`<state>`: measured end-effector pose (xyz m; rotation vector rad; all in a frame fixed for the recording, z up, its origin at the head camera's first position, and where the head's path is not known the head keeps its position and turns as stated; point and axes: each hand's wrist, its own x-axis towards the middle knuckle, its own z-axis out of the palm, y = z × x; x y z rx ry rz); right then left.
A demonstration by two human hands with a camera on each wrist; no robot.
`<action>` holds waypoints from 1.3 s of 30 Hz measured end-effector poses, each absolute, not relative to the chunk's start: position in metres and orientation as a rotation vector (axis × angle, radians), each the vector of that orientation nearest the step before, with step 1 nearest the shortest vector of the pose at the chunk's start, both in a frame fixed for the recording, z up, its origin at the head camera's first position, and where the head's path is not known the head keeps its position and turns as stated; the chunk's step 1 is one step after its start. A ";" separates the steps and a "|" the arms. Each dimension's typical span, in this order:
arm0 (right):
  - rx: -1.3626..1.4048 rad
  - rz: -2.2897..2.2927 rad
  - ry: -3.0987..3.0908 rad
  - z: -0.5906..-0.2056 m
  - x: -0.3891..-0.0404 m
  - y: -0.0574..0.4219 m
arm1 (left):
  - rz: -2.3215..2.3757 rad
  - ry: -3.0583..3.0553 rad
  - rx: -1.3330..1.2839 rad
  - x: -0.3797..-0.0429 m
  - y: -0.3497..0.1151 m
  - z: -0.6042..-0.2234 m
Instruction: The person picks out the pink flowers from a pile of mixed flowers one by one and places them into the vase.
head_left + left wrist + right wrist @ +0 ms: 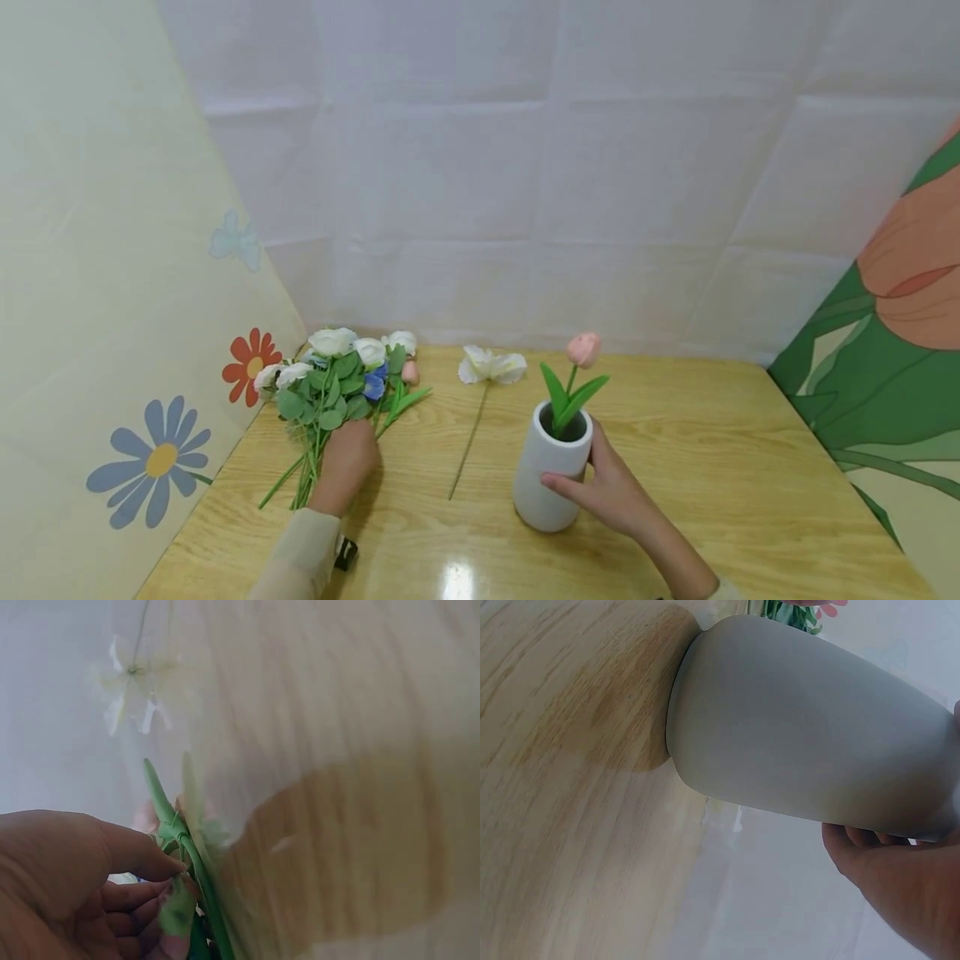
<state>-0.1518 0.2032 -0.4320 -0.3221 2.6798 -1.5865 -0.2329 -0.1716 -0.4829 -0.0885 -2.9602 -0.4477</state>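
At the left of the table, my left hand [351, 462] is at the stems of a bunch of artificial flowers [330, 392] with white, blue and pink blooms. The left wrist view shows its thumb and fingers pinching a thin green flower stem [182, 862]; which bloom it belongs to cannot be made out. My right hand [615, 492] grips the side of a white vase [546, 487], thumb in front and the other fingers mostly hidden behind. The vase stands upright on the table. A pink tulip [583, 350] with green leaves rises from its mouth.
Between the bunch and the vase lies a single white flower [491, 367], its thin stem [468, 442] pointing towards me. The wooden table [712, 450] meets a pale cloth backdrop [450, 183] behind and flower-printed panels on both sides.
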 end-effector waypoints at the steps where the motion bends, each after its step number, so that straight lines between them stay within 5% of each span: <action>1: -0.317 -1.584 2.677 -0.432 -0.152 0.203 | -0.463 -2.942 -0.099 -0.232 -0.172 -0.482; 39: -0.333 -1.592 2.692 -0.432 -0.152 0.203 | -0.659 -2.914 -0.124 -0.227 -0.143 -0.463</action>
